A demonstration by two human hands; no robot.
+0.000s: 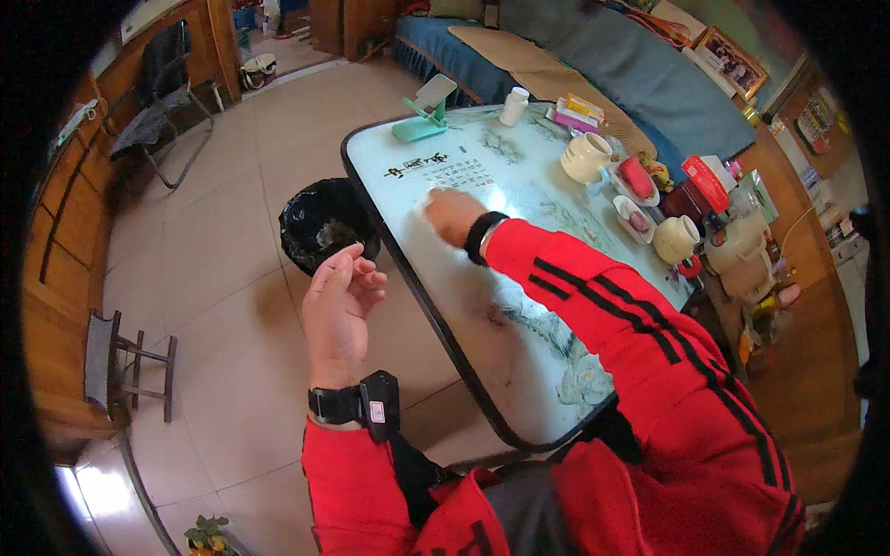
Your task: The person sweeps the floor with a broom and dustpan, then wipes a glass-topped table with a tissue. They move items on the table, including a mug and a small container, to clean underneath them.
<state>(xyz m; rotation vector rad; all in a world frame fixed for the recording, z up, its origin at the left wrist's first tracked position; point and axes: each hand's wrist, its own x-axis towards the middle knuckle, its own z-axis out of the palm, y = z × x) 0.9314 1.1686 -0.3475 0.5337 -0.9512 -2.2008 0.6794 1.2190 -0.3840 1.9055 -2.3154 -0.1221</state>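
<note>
My right hand point(452, 215) is over the left part of the glass-topped table point(514, 375), blurred, with its fingers curled down near the surface; a bit of something white shows at the fingertips, too blurred to name. My left hand point(342, 306) is raised palm up beside the table's black edge, fingers bent and apart, with nothing plain to see in it. Just beyond it, on the floor, stands a round bin lined with a black bag point(306, 215), with some pale litter inside. A green phone stand point(421, 125) rests at the table's far left corner.
A white bottle point(514, 106), small boxes point(578, 115), a cream mug point(586, 157), dishes point(634, 219) and a cream jar point(676, 239) stand along the table's far right side. Behind is a blue-covered sofa point(626, 76). A folding stool point(132, 365) and a chair point(163, 118) are at left.
</note>
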